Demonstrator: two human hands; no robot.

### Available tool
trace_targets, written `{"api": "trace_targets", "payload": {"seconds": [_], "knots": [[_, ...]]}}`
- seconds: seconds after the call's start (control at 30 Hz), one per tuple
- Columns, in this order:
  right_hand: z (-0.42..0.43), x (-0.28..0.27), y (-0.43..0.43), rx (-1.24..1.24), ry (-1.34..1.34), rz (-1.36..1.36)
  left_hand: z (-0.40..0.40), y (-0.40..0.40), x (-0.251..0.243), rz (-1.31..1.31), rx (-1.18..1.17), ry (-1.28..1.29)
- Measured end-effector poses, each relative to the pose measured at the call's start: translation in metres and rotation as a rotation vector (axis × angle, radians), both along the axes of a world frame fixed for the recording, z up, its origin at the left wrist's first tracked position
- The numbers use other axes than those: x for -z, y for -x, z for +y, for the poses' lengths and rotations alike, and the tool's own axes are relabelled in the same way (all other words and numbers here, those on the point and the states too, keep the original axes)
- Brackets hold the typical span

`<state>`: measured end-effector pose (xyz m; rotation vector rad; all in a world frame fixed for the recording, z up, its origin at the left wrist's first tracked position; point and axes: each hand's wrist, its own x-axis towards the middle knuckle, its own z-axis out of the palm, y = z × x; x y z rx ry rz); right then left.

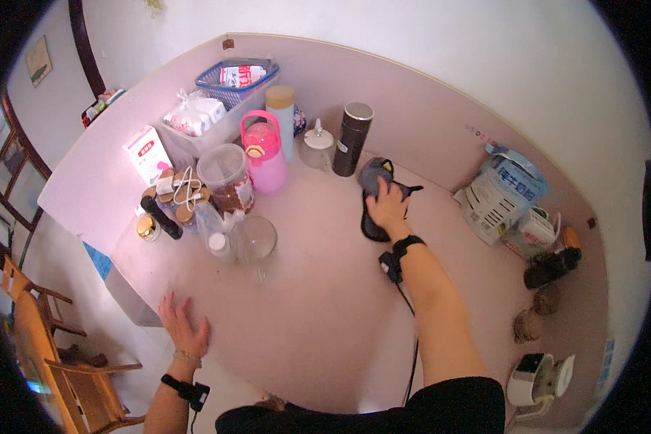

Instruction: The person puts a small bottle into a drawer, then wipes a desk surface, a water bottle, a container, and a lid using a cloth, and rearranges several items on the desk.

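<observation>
My right hand (389, 205) lies over a dark grey and black cap (373, 172) with a yellow patch. The fingers are spread on the cap, and whether they grip it is hidden under the hand. My left hand (184, 327) is at the table's front left edge, fingers apart and nothing in them. Just behind the cap stands a black vacuum flask (352, 140) with a silver lid. A clear glass mug (254, 239) is the nearest vessel to my left hand.
Left on the pink table (304, 325) are a pink bottle (267, 168), a clear plastic jar (225, 182), several small jars (186, 212) and a plastic bin (209, 133). A blue-white bag (502, 192) and a black bottle (552, 268) line the right side. Cables trail from both wrists.
</observation>
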<state>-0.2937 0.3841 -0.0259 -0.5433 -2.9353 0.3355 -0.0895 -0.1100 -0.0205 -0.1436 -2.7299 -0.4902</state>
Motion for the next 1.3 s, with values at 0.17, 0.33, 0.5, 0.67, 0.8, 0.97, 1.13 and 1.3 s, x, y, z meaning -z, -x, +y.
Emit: {"api": "trace_targets", "payload": {"seconds": [0.17, 0.33, 0.5, 0.67, 0.8, 0.97, 1.13, 1.3], "knots": [[-0.063, 0.001, -0.087, -0.113, -0.011, 0.081, -0.002, 0.001, 0.010, 0.061, 0.035, -0.023], [-0.142, -0.008, -0.209, -0.359, 0.006, 0.075, 0.003, 0.001, 0.004, 0.096, 0.069, -0.112], [-0.179, -0.031, -0.303, -0.568, 0.157, -0.024, -0.004, 0.021, -0.009, 0.176, 0.212, -0.163], [-0.166, -0.078, -0.273, -0.353, 0.320, -0.349, -0.016, 0.036, -0.006, 0.211, 0.157, -0.254], [-0.125, -0.074, -0.152, -0.370, 0.652, 0.067, -0.012, 0.038, -0.006, 0.176, 0.132, -0.310], [-0.129, -0.056, 0.007, -0.047, 0.826, 0.072, -0.019, 0.040, 0.000, 0.170, 0.019, -0.223], [-0.119, -0.018, 0.096, 0.257, 0.992, 0.130, -0.014, 0.034, 0.004, 0.033, -0.019, -0.226], [-0.115, 0.000, 0.078, -0.021, 1.074, 0.269, -0.015, 0.035, 0.003, 0.096, 0.021, -0.241]]}}
